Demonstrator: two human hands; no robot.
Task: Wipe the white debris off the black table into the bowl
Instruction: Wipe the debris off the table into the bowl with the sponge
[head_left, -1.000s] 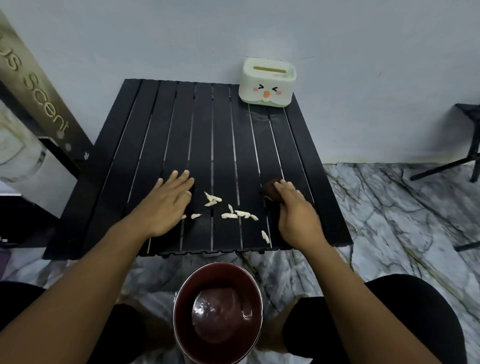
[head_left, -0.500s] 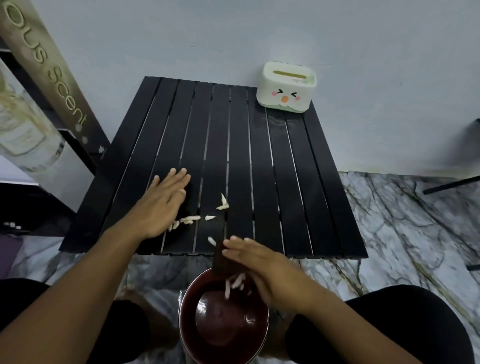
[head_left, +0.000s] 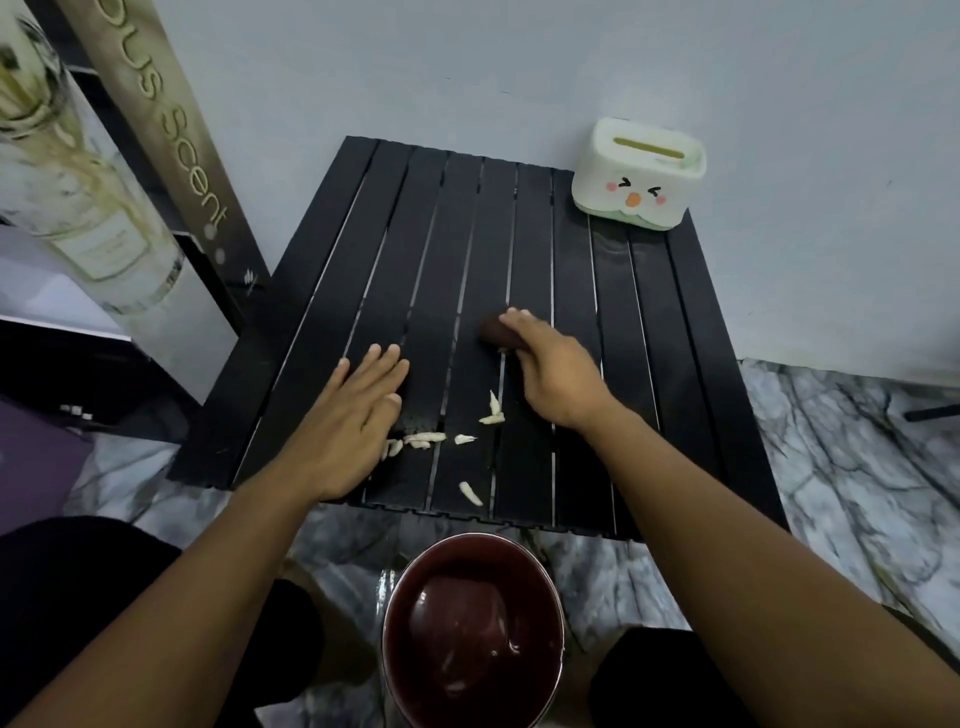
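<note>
A person sits at a low black slatted bench (head_left: 644, 322), seen from a head camera looking down. The left hand (head_left: 343, 421) lies flat and open on the bench at about 9 o'clock from the centre of the scene, fingers spread, gripping nothing; its edge touches the nearest bits of white debris (head_left: 423, 439). The right hand (head_left: 556, 379) is at about 12 o'clock from the debris, curled closed around a small dark wiper (head_left: 496, 332), perhaps a sponge or cloth, pressed to the bench surface; what it is exactly cannot be told.

About 6 or 7 pale slivers remain on the bench. A loose cluster lies just beside the left hand, 2 more sit near the right wrist, and 1 lone piece (head_left: 470, 492) rests close to the near edge at 6 o'clock. A dark red bowl (head_left: 550, 582) waits on the marble floor below that near edge, between the person's knees; a few pale flecks show inside it. A white tissue box with a cartoon face (head_left: 639, 176) stands at the far right corner, at 1 o'clock, well apart from the work.

The step in hand appears to be the start of a sweeping stroke, with the wiper placed beyond the debris. The next move likely calls for dragging it toward 6 o'clock, gathering the slivers across the slat gaps and off the edge directly above the bowl, while the left hand blocks scatter
</note>
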